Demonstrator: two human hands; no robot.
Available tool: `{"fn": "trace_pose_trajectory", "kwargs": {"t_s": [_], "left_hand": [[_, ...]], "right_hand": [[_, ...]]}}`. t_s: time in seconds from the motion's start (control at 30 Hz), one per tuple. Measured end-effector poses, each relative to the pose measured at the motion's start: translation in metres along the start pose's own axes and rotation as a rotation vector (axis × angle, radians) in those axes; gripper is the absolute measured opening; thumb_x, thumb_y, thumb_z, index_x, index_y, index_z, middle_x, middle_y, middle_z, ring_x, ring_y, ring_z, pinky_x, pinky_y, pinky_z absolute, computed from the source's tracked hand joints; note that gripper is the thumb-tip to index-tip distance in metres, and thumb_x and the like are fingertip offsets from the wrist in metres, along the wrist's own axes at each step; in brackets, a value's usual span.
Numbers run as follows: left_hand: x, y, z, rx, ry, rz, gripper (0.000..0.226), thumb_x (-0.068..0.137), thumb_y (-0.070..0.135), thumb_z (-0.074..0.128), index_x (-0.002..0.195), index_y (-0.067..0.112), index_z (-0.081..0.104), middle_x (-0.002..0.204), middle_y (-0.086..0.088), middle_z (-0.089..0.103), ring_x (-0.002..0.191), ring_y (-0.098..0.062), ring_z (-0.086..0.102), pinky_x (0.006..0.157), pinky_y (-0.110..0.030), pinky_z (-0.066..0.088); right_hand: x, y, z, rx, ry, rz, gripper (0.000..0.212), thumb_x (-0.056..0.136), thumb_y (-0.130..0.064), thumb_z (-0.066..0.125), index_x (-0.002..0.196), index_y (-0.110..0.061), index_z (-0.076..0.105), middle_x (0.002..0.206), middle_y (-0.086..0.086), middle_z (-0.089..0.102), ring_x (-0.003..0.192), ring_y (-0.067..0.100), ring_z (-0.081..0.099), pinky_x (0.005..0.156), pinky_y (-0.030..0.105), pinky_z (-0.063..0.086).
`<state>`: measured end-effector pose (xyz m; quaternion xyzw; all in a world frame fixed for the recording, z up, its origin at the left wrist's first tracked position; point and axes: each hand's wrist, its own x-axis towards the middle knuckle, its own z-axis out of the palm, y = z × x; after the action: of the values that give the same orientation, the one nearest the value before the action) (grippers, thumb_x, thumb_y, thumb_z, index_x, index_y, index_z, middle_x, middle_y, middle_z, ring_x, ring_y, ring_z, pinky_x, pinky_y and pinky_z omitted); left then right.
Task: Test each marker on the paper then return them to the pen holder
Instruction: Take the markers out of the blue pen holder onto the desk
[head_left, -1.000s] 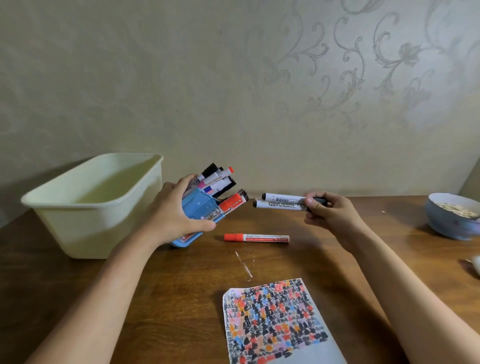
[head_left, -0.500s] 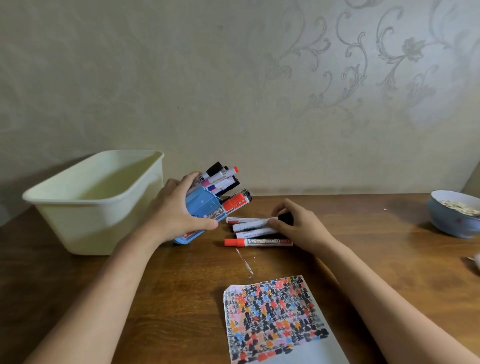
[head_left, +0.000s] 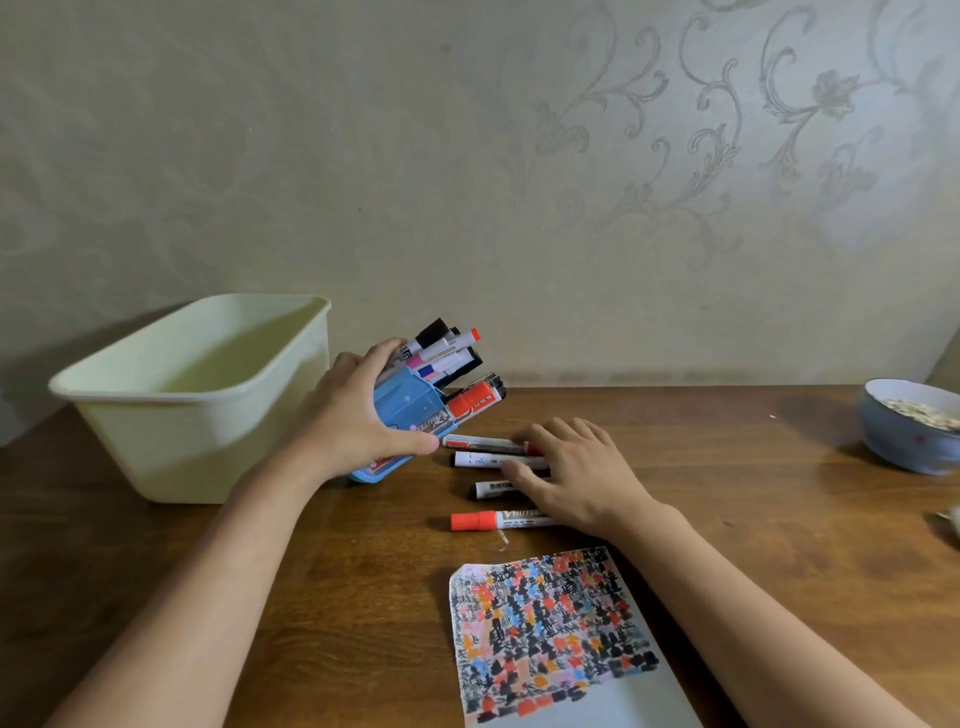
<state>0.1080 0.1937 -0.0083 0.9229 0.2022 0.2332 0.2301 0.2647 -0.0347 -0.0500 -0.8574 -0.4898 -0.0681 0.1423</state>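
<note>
Your left hand (head_left: 358, 415) grips the blue pen holder (head_left: 402, 423), tipped toward the far edge so markers slide out. Your right hand (head_left: 576, 475) lies flat, fingers relaxed, on 4 loose markers (head_left: 488, 460) mid-table, probably corralling them. Paper (head_left: 550, 639) sits at the near edge.

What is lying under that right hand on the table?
Under the right hand lie four markers side by side on the table, the nearest with an orange cap. Their right ends are covered by the hand, so those cannot be seen.
</note>
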Motion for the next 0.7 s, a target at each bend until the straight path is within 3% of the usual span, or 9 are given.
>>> {"fn": "trace_pose_trajectory", "kwargs": {"t_s": [0.17,0.4,0.7], "left_hand": [[-0.0001,-0.0004,-0.0003,0.009,-0.003,0.004,0.119,0.045,0.076,0.079,0.143,0.052,0.017,0.122,0.007,0.041,0.11,-0.014,0.052,0.088,-0.044,0.056],[-0.0004,-0.0004,-0.0004,0.022,-0.007,0.007,0.118,0.046,0.077,0.078,0.143,0.053,0.015,0.125,0.007,0.041,0.11,-0.012,0.053,0.088,-0.042,0.056],[-0.002,0.0017,-0.0019,0.015,-0.024,0.03,0.119,0.049,0.072,0.082,0.146,0.05,0.017,0.126,0.008,0.041,0.114,-0.013,0.051,0.09,-0.041,0.055]], "right_hand": [[0.0021,-0.0073,-0.004,-0.012,0.061,-0.082,0.04,0.097,-0.063,0.036,0.113,-0.031,0.053,0.102,-0.012,0.05,0.099,0.009,0.045,0.101,0.032,0.037],[0.0025,-0.0051,-0.0054,0.032,0.029,-0.068,0.055,0.091,-0.069,0.027,0.112,-0.032,0.062,0.097,-0.015,0.05,0.095,0.008,0.046,0.089,0.03,0.039],[0.0045,-0.0042,-0.008,0.071,0.073,-0.079,0.041,0.098,-0.06,0.036,0.11,-0.03,0.063,0.095,-0.017,0.054,0.092,0.006,0.05,0.081,0.029,0.041]]}}
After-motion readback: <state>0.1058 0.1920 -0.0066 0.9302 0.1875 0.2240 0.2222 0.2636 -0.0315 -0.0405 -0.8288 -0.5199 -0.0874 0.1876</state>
